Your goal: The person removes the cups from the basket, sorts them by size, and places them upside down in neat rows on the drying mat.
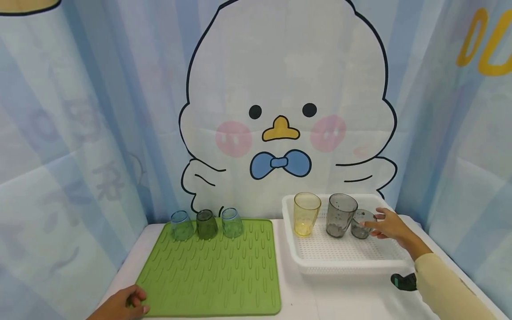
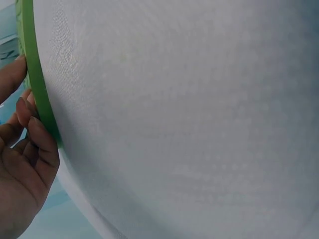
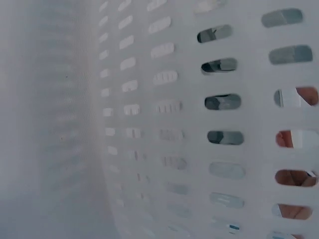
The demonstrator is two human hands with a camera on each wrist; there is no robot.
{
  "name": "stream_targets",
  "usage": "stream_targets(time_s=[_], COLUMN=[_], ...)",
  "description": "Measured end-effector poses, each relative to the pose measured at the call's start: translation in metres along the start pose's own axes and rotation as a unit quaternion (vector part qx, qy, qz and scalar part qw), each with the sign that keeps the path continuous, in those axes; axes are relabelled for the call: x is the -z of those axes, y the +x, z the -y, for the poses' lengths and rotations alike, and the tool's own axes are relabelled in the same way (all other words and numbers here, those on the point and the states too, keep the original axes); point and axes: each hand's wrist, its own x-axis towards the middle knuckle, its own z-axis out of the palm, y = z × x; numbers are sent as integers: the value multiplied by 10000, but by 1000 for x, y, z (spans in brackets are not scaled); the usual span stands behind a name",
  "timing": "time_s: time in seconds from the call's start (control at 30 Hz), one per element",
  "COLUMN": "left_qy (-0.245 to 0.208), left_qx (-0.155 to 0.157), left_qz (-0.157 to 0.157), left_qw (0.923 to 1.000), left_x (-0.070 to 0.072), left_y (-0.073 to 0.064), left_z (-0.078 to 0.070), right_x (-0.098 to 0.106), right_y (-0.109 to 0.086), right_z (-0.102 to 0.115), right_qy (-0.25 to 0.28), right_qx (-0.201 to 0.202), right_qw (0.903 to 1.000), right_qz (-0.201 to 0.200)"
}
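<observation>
In the head view my right hand (image 1: 390, 226) reaches into the white basket (image 1: 320, 266) from the right. Its thumb and fingers lie about a small grey glass (image 1: 360, 229), which stands close beside a taller grey glass (image 1: 337, 218). A yellow glass (image 1: 306, 215) is upright to their left. In the right wrist view the basket's slotted wall hides most of that hand. My left hand (image 1: 126, 303) is at the near left corner of the green mat (image 1: 224, 284), fingers loosely bent and holding nothing; the left wrist view has its fingertips (image 2: 37, 129) right at the mat's edge.
Along the mat's back edge stand three overturned glasses: a blue one (image 1: 182, 226), a dark green one (image 1: 206, 226) and a light blue one (image 1: 232, 223). A small black object (image 1: 404, 282) lies in front of the basket. Printed curtains (image 1: 280, 58) enclose the white table (image 1: 304, 302).
</observation>
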Motion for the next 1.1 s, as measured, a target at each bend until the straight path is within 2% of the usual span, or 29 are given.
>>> stream_targets(time_s=[0.47,0.63,1.1], left_qy=[-168,-207,-127], left_qx=[-58,-3,-95], left_qz=[129,150,124], left_qw=[9998,9997,9998], left_x=[1,1,1], left_y=[0,0,-1], left_z=[0,0,-1], right_x=[-8,-10,-12], right_y=[6,7,4], right_z=[7,5,7], right_qy=[-580,-644,-874], right_qx=[61,67,29], right_qw=[9982,9978,9957], right_qz=[-134,-157,-293])
